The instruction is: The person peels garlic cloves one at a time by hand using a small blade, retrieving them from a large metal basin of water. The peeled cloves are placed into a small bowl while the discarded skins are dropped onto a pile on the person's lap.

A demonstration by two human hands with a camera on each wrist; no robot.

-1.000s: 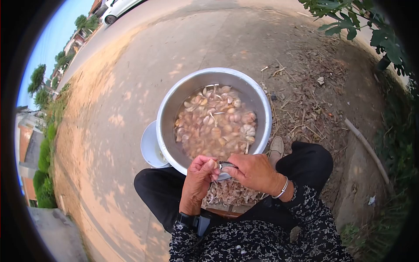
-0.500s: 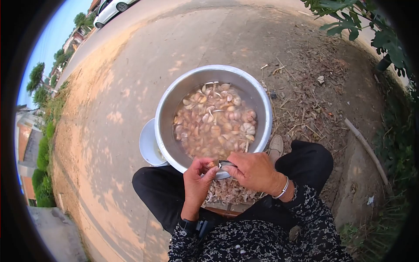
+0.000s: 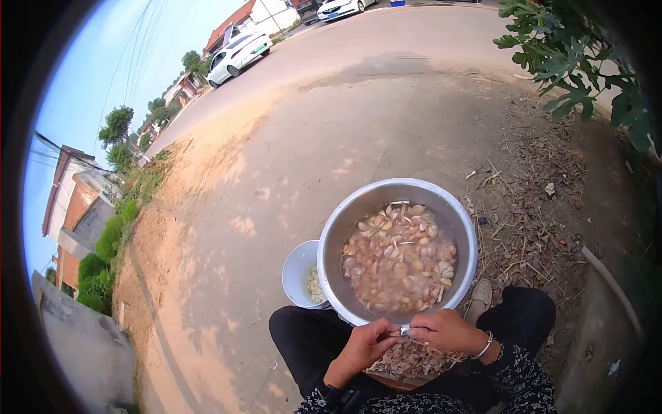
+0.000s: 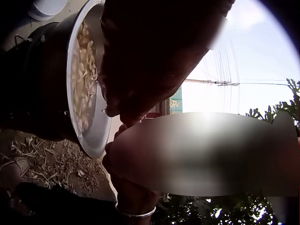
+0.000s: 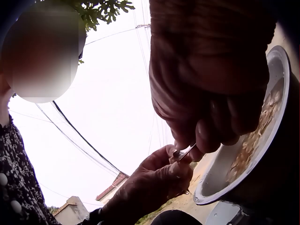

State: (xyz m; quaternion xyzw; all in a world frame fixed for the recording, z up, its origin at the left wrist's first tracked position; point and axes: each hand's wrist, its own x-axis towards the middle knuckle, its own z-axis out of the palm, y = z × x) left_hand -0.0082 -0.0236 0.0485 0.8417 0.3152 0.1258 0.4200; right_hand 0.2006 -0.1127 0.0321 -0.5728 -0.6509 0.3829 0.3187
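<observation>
Close together at the near rim of a large metal basin [image 3: 471,228], both hands work on one garlic clove [image 5: 176,153]. The left hand [image 3: 364,350] pinches the clove between thumb and fingers, which hide most of it. A small knife [image 5: 189,151] is gripped in the right hand [image 3: 449,332], its thin blade right at the clove. Its handle is covered by the curled fingers. Unpeeled garlic [image 3: 396,259] sits in cloudy water inside the basin. Below the hands lies a heap of garlic skins [image 3: 418,360].
A white bucket [image 3: 295,265] with peeled cloves [image 3: 316,286] stands left of the basin. Dry leaves and twigs [image 3: 531,214] cover the ground at right, near a stick [image 3: 612,286]. A leafy plant [image 3: 572,69] hangs at upper right. White cars [image 3: 241,54] are on the road beyond.
The head view has tilted up, so basin and hands appear lower and further right, and more road shows. Both hands stay together; the left fingers have shifted around the clove at the blade.
</observation>
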